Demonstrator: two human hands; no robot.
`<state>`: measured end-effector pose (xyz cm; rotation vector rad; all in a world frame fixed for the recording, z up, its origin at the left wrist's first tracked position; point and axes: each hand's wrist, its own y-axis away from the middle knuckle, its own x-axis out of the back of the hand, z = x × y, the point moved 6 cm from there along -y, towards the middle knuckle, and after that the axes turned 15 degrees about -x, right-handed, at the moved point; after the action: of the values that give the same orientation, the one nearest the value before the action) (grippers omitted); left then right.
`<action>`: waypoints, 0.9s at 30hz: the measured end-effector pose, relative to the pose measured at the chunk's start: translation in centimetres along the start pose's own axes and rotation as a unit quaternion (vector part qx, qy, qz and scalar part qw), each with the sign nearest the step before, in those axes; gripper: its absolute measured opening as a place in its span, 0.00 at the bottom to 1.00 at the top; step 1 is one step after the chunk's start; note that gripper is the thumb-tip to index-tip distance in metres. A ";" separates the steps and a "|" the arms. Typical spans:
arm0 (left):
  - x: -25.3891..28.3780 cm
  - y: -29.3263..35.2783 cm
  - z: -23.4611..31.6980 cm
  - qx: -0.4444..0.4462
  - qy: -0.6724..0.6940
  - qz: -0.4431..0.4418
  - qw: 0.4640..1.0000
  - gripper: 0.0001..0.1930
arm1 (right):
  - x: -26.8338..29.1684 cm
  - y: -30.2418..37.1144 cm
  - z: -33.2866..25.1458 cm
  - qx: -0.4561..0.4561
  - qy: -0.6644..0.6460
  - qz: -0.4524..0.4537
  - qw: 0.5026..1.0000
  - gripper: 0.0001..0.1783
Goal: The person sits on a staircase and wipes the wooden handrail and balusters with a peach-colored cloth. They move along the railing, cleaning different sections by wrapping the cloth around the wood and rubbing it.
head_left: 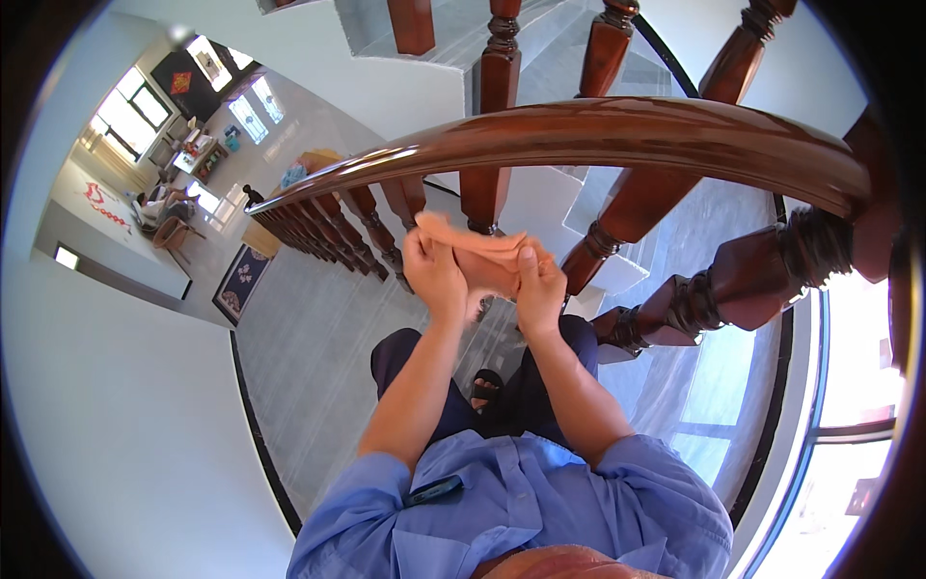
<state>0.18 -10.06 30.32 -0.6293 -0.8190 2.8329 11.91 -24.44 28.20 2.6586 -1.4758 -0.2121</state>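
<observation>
An orange cloth point(475, 249) is stretched between my two hands, folded over along its upper edge. My left hand point(438, 278) is closed on its left end, and the fingers there are partly hidden behind the fabric. At the other end my right hand point(540, 293) grips it, with the thumb on top of the folds. Both hands are in front of my knees, just short of the curved brown wooden handrail point(579, 135). The cloth appears apart from the rail.
Turned wooden balusters point(487, 198) stand under the handrail, with a thick one point(743, 280) close on my right. Grey stone steps point(405, 87) rise beyond. Down at the far left is a room with a person on a seat point(164, 205), a chair point(174, 234) and a dark patterned mat point(241, 282).
</observation>
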 end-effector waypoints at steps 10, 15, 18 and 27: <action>-17.9 -10.3 16.6 -0.238 0.025 -0.204 0.949 0.10 | 3.8 7.5 -27.6 0.328 0.008 -0.007 0.945 0.14; -26.0 -7.8 22.4 -0.318 -0.026 -0.384 0.866 0.12 | 7.0 11.4 -37.3 0.422 0.442 0.308 0.729 0.14; -31.5 -6.4 24.8 -0.459 -0.025 -0.416 0.785 0.15 | 9.5 10.8 -41.3 0.450 0.507 0.421 0.603 0.14; -31.8 -6.3 20.5 -0.441 -0.164 -0.597 0.650 0.19 | 6.9 7.6 -38.8 0.411 0.698 0.323 0.489 0.17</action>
<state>20.24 -21.95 60.77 0.3745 -1.7787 1.1946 15.58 -33.75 67.11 1.0446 -1.5889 2.4379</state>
